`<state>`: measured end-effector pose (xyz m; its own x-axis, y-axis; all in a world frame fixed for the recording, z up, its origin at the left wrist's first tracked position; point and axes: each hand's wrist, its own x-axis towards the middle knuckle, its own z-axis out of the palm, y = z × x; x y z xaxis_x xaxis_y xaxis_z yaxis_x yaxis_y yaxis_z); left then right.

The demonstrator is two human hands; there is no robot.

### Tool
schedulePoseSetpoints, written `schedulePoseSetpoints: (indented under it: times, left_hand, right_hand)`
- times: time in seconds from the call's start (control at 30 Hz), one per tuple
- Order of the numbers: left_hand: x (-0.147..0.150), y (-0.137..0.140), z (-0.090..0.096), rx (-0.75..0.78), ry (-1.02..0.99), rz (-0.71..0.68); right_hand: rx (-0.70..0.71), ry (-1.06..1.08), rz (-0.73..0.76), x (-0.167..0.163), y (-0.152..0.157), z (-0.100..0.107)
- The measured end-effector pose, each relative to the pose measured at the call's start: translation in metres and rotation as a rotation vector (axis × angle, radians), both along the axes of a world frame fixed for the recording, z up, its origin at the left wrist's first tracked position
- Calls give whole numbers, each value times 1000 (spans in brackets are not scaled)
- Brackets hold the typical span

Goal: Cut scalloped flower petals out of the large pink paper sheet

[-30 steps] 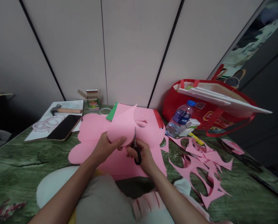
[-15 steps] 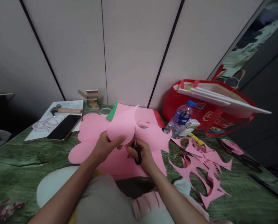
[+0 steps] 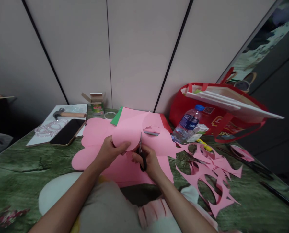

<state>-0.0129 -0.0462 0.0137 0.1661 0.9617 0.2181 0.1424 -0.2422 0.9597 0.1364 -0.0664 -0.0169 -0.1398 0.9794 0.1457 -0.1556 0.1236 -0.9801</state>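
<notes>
My left hand (image 3: 114,149) pinches the lower edge of a pink paper sheet (image 3: 127,129), thumb on top. In my right hand (image 3: 146,158) are black-handled scissors (image 3: 142,157), their blades pointing away from me into the sheet. The cut runs along a curve, and the paper to its right, with an oval hole in it, hangs toward the water bottle. Beneath both hands lie more pink sheets (image 3: 134,174), and at their left are stacked pink pieces with rounded edges (image 3: 86,158). Whether the blades are spread is hard to make out.
Pink paper offcuts (image 3: 214,181) litter the right side, near a water bottle (image 3: 188,123), a yellow glue stick (image 3: 204,145) and a red bag (image 3: 183,97). At left are a phone (image 3: 68,132), a hammer (image 3: 71,114) and a small box (image 3: 97,105). A wall stands behind.
The pink sheet's cut flap on the right has sagged, and its hole looks flatter. The upper tip of the sheet has shifted slightly right. Both hands stay almost in place.
</notes>
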Motion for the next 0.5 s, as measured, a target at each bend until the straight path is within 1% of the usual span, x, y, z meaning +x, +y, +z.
schedulePoseSetpoints:
  times: [0.23,0.5]
  left_hand:
    - [0,-1,2,1,-15,-7]
    - [2,-2,3,-34,-37,-12]
  right_hand:
    - [31,-8,4,2,1,-1]
    - [24,-15,-1,1,2,-2]
